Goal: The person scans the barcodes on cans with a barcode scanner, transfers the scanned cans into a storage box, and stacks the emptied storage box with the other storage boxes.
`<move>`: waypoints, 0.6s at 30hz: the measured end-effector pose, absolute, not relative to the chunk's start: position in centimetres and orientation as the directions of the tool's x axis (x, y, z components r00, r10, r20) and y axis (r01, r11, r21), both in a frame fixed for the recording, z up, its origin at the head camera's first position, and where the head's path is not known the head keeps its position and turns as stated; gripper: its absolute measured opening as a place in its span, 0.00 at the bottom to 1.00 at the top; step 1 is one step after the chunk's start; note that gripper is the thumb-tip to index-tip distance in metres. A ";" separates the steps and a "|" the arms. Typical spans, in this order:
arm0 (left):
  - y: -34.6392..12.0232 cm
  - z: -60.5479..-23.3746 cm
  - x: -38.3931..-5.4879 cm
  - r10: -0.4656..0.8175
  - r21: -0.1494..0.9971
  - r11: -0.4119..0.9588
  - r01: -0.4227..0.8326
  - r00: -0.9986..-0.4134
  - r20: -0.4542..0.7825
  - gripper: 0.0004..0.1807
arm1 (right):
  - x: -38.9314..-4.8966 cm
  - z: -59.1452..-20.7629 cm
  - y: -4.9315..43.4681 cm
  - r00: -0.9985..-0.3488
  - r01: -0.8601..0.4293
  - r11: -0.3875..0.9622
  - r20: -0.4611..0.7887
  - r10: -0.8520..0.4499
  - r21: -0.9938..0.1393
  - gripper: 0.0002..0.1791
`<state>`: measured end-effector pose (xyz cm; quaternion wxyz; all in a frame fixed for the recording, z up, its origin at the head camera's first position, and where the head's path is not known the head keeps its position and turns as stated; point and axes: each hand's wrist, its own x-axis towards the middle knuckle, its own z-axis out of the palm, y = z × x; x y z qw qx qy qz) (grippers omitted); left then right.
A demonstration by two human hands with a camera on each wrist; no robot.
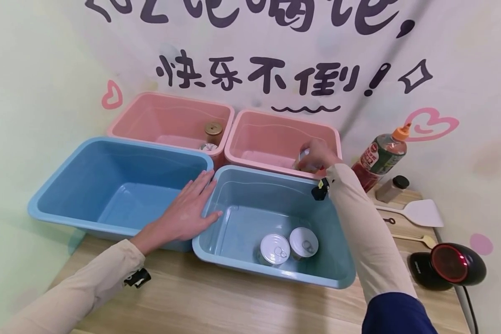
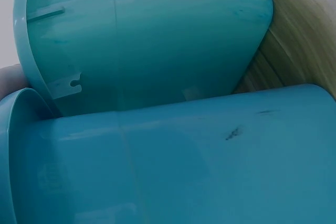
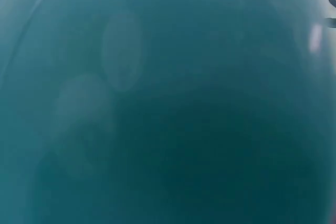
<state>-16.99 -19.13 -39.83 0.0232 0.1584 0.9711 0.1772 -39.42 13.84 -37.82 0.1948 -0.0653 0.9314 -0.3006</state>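
Note:
In the head view my right hand reaches into the right pink bin and grips a can, partly covered by the fingers. My left hand lies with fingers straight across the adjoining rims of the left blue bin and the right blue bin. Two pull-tab cans, one on the left and one on the right, stand side by side in the right blue bin. The left wrist view shows the outer walls of both blue bins; blue bin wall fills most of the right wrist view.
A gold-topped can and a white-lidded can stand in the left pink bin. On the right are a sauce bottle, a dark-capped jar, a white spatula, a small yellowish utensil and a black scanner-like device.

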 end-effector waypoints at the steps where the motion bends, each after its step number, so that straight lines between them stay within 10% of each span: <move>1: -19.1 -39.8 -17.0 0.316 0.351 0.887 0.300 -0.949 0.012 0.46 | -39.5 -38.0 13.9 -0.917 -0.007 0.810 -0.319 -0.238 -0.586 0.24; 18: -19.1 -39.9 -16.9 0.320 0.362 0.880 0.306 -0.947 0.022 0.46 | -39.7 -39.5 14.9 -0.870 0.003 0.787 -0.390 -0.302 -0.617 0.29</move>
